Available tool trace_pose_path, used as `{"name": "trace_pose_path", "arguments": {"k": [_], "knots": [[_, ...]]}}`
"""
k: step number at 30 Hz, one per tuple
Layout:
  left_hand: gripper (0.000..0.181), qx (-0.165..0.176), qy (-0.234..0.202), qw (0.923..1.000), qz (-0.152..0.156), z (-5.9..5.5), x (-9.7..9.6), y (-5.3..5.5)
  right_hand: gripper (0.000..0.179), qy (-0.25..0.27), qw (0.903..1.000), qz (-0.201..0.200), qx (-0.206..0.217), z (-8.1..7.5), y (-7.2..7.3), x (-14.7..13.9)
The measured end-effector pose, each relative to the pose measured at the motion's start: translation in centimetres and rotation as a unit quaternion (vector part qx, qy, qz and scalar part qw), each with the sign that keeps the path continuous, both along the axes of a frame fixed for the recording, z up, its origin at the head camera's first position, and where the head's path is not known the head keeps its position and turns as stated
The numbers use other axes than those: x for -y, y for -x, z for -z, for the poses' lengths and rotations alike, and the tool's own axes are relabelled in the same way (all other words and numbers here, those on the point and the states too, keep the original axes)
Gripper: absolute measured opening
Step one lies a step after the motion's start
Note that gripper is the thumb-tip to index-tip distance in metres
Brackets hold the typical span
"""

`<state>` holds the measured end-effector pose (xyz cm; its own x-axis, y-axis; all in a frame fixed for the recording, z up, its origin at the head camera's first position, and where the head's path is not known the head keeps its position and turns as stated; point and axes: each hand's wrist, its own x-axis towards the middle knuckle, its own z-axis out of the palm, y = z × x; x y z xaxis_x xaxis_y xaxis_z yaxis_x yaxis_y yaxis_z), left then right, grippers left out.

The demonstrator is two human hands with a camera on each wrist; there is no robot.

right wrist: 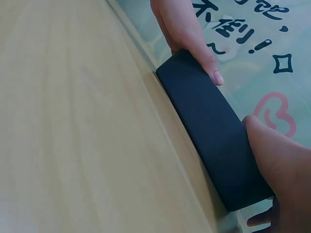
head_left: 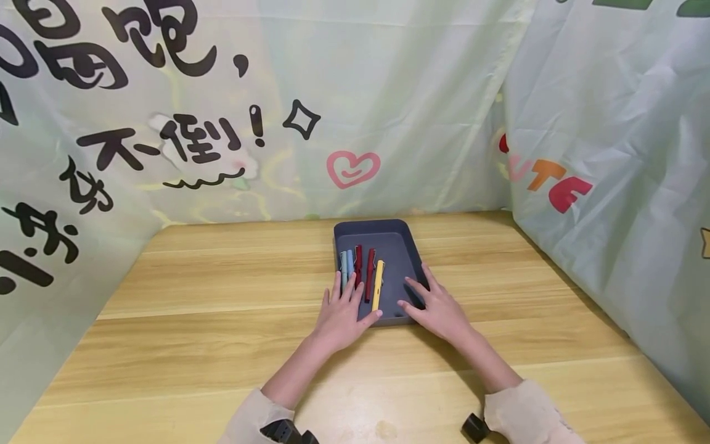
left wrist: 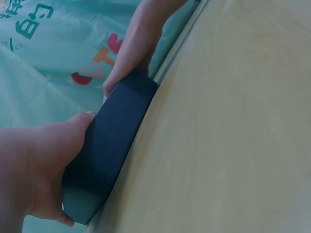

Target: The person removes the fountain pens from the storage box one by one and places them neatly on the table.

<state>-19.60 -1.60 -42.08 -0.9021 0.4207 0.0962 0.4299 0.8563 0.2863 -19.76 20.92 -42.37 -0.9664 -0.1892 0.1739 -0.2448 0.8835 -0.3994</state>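
A dark blue-grey tray (head_left: 396, 271) lies on the wooden table, its long sides running away from me. In its left half are several clipped pens: light blue pens (head_left: 350, 262), dark red pens (head_left: 370, 274) and a yellow pen (head_left: 378, 287). My left hand (head_left: 340, 320) rests at the near left corner, straight fingers reaching over the side and covering some pen ends. At the near right corner, my right hand (head_left: 442, 311) touches the rim with fingers spread. Both wrist views show the tray's outer wall (left wrist: 114, 141) between the hands; some fingers are hidden behind it.
Around the tray spreads the wood-grain tabletop (head_left: 222, 296). A printed cloth backdrop (head_left: 421, 111) stands behind the table and along both sides. Beyond the tray's far end, the cloth meets the table edge. Dark wrist devices (head_left: 475, 428) sit near the sleeves.
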Motion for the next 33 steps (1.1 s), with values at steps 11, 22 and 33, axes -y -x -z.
{"name": "trace_pose_path", "arguments": {"k": [11,22,33], "knots": [[0.077,-0.003,-0.006,1.0000,0.001,0.3,1.7,-0.4,0.067,-0.004,1.0000,0.006,-0.002,0.1,-0.3,1.7],[0.076,-0.009,-0.016,0.9998,0.000,0.4,3.1,-0.6,0.069,-0.014,0.9999,0.008,0.001,0.2,-0.5,3.1],[0.076,-0.010,-0.020,0.9997,-0.005,0.3,4.5,-1.0,0.068,-0.014,0.9998,0.007,0.008,0.0,-0.8,4.5]]}}
